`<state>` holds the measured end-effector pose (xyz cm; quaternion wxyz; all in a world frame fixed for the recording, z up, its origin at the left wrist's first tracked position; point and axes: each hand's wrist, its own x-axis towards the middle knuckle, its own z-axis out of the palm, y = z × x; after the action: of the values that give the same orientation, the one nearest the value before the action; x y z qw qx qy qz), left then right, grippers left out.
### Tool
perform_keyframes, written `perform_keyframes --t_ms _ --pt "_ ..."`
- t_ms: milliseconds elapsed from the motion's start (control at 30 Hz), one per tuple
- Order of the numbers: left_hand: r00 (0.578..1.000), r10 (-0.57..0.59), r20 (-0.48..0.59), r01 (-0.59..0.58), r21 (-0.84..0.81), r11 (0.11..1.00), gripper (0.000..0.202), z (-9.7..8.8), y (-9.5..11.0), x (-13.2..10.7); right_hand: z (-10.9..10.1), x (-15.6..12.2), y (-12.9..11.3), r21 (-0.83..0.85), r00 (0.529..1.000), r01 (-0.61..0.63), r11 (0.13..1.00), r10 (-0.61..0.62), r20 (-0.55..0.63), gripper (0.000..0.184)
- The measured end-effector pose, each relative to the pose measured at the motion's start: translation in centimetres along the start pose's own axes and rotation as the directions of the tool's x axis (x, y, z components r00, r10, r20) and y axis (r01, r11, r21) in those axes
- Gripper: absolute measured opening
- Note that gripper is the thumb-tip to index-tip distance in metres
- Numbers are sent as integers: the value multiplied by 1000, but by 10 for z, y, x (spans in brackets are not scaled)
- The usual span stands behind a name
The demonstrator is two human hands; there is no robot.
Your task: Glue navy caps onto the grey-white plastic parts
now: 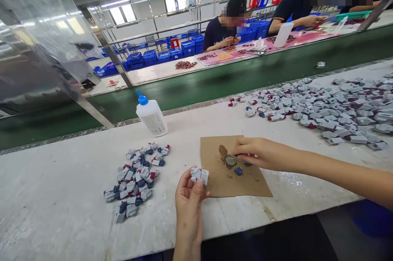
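Observation:
My left hand (190, 195) pinches a small light grey plastic piece (199, 176) between thumb and fingers, just off the left edge of a brown cardboard sheet (215, 185). Over that sheet, my right hand (253, 150) has its fingers pressed together beside a small round dish with a beaded rim (230, 160). Something dark shows at its fingertips, too small to name. A dark blue piece (238, 171) lies below the dish, and another sits partly under my right hand. A brown wet stain (223, 150) marks the cardboard.
Left of my hands lies a pile of grey, blue and red pieces (135, 179). Behind it stands a white bottle with a blue cap (152, 118). A large heap of grey pieces (346, 109) covers the right. Beyond runs a green conveyor belt (190, 85), with co-workers seated across it.

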<state>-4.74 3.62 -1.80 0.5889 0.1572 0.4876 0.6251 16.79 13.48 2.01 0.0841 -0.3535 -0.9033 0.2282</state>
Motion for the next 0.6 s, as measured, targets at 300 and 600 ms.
perform_keyframes --t_ms 300,600 --pt "999 20 -37 -20 -11 1000 43 8 1 -13 19 14 3 -170 997 64 983 -69 -23 25" --pt "997 -9 -71 6 -53 999 34 3 -2 -5 24 14 3 -144 997 -56 988 47 -60 15"
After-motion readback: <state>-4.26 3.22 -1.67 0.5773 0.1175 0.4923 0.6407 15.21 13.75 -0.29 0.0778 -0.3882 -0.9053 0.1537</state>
